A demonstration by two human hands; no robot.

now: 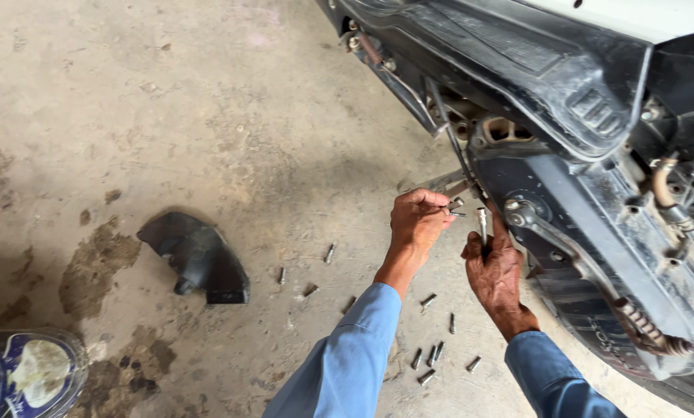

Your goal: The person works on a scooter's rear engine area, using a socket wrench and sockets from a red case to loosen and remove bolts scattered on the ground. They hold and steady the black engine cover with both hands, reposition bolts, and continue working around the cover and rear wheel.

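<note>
My left hand (417, 226) is closed around a small metal bolt (454, 206), pinching it at the fingertips beside the lower edge of a scooter engine case (594, 232). My right hand (495, 271) grips a slim metal socket tool (482, 224), held upright close to the dark engine cover. Both hands sit side by side near the case's left end, above the concrete floor. Blue sleeves cover both forearms.
Several loose bolts (432, 354) lie scattered on the stained concrete floor (208, 116) below my hands. A black plastic cover piece (196, 257) rests on the floor to the left. A round plastic container (26, 373) sits at the bottom left corner.
</note>
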